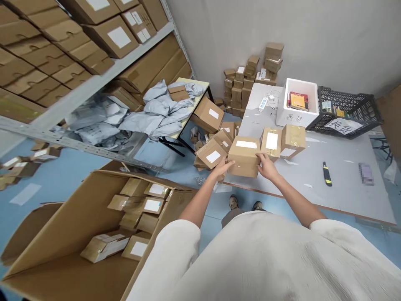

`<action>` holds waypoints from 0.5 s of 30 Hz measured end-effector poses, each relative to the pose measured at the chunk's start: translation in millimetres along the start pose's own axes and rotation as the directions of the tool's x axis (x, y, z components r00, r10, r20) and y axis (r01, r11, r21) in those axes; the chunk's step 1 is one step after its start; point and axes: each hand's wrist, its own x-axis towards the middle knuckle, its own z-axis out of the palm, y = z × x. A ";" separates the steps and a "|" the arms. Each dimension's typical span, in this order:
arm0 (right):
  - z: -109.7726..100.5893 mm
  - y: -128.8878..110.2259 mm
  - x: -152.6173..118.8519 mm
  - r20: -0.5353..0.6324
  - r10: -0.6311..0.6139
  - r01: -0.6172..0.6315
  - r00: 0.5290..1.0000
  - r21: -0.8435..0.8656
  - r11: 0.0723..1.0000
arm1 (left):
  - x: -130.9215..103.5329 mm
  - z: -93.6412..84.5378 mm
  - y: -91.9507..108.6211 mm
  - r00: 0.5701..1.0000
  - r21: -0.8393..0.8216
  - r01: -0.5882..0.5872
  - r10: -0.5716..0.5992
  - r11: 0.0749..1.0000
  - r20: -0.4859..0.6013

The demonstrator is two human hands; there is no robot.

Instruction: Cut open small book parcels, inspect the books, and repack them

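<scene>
A brown cardboard box (243, 161) with a white label on top is held between my two hands at the left front edge of the grey table (344, 175). My left hand (223, 167) grips its left side, the thumb on the front face. On its right side, my right hand (267, 166) holds the edge with bent fingers. Just behind and right of the held box stand a labelled box (270, 143) and another taped box (293, 141), side by side.
A large open carton (62, 234) with several small boxes stands lower left. Grey parcels (156, 104) cover a side table beside the shelf (109, 71). On the grey table are a white foam box (282, 110), a black crate (354, 117) and a cutter (327, 174).
</scene>
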 end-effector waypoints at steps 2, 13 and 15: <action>4.3 -3.8 -10.3 0.007 -0.001 0.001 1.000 -0.127 0.992 | -8.8 2.1 -2.6 0.998 -0.045 0.049 -0.047 0.998 0.042; 46.5 -20.5 0.0 0.139 0.102 -0.034 0.985 -0.423 0.905 | 24.6 15.5 -38.6 0.996 0.026 -0.012 0.009 1.000 0.094; 53.3 -23.2 3.7 0.142 0.109 -0.038 0.984 -0.428 0.903 | 31.5 15.9 -42.0 0.992 0.050 -0.041 0.034 0.998 0.125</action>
